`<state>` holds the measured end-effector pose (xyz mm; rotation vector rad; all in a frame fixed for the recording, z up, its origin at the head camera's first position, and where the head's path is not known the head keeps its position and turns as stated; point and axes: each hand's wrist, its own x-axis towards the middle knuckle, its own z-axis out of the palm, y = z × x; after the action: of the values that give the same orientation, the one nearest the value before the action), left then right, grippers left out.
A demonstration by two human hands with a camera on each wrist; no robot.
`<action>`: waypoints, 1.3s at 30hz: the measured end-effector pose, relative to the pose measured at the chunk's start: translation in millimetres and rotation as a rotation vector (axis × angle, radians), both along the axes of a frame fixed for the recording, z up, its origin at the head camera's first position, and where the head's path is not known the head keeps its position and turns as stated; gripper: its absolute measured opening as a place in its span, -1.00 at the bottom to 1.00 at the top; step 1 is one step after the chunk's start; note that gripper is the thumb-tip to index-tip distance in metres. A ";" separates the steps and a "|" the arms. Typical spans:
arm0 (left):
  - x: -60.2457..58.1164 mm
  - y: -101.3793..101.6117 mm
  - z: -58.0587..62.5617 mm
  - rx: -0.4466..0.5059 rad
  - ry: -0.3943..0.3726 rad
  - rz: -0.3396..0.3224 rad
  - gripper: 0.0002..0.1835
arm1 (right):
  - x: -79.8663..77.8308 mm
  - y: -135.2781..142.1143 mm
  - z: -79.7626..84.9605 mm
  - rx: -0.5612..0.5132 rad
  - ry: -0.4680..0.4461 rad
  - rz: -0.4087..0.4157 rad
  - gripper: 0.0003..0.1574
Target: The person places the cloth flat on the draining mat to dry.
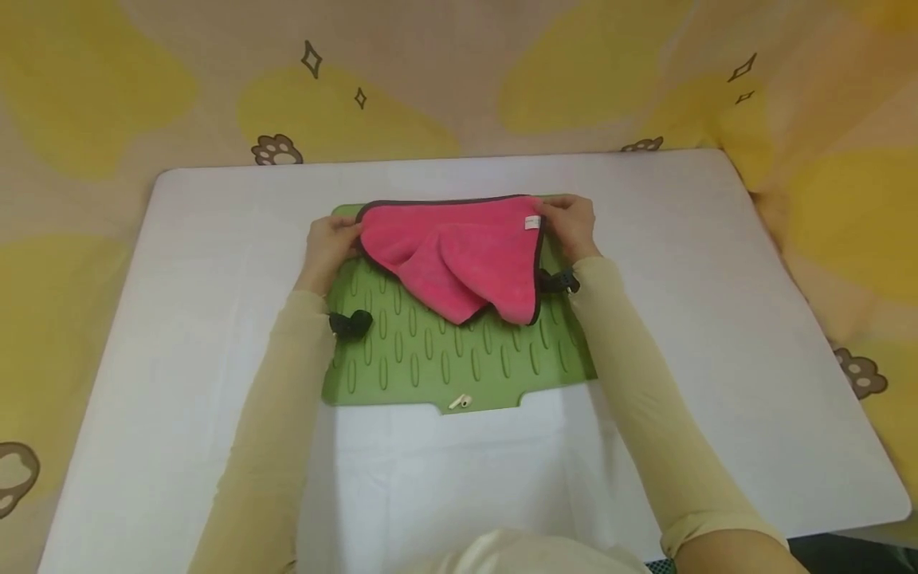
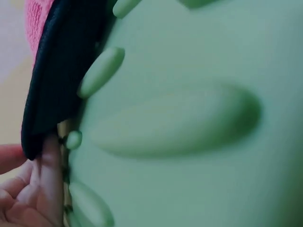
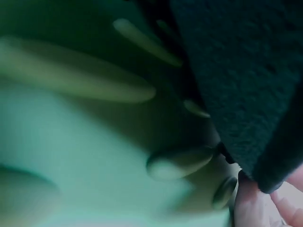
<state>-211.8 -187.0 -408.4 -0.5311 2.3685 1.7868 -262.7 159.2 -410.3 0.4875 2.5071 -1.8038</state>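
Note:
A pink cloth [image 1: 488, 255] with dark edging and a small white label hangs in folds over the green mat [image 1: 402, 375]. My left hand [image 1: 330, 249] pinches its upper left corner, and my right hand [image 1: 572, 227] pinches the upper right one. Seen from the left wrist, the cloth's dark underside [image 2: 71, 61] comes down between thumb and fingers [image 2: 49, 179]. The right wrist view shows the dark underside [image 3: 236, 80] too, its corner held at the fingertips [image 3: 251, 203]. Raised oval ribs cover the mat beneath.
The mat lies on a white table [image 1: 215, 319] with rounded corners. On its front tab is a small white piece [image 1: 460, 402] that looks like an earbud. A yellow and beige patterned curtain [image 1: 459, 72] hangs behind the table's far edge.

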 end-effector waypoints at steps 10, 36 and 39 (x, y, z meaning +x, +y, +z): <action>40.4 -4.6 18.6 0.017 -0.006 -0.062 -0.57 | 43.1 27.5 9.1 -0.229 0.060 0.150 -0.59; 46.1 23.3 1.8 0.283 -0.081 -0.081 -0.91 | 133.1 28.3 7.4 -0.107 0.002 0.611 -0.80; 46.1 20.6 3.2 0.281 -0.077 -0.074 -0.92 | 133.0 31.4 7.4 -0.214 0.004 0.494 -0.86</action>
<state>-165.8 -166.4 -405.2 -0.4584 2.0129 1.9813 -129.6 190.6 -402.9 -0.1345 2.1393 -1.8239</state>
